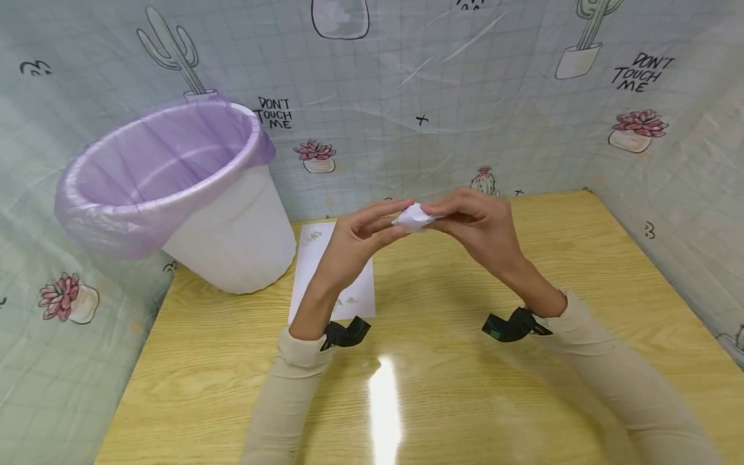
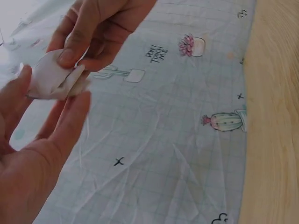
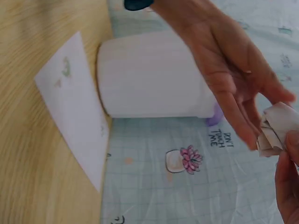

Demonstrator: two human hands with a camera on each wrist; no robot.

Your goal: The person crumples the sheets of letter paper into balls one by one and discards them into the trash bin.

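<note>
Raised above the table, a crumpled wad of white paper (image 1: 414, 218) is between both hands. My left hand (image 1: 354, 248) holds its left side with thumb and fingertips. From the other side, my right hand (image 1: 487, 231) pinches the wad between thumb and fingers. Folds and loose edges show on the paper (image 2: 50, 77) in the left wrist view. The right wrist view catches only part of my right hand (image 3: 287, 182) at the frame's edge.
A white bin (image 1: 247, 226) with a purple liner (image 1: 168, 155) stands at the table's back left. Beside it a white sheet (image 1: 360, 294) with small green prints lies on the wooden table (image 1: 442, 387), partly behind my left arm. A patterned cloth (image 1: 395, 142) hangs around.
</note>
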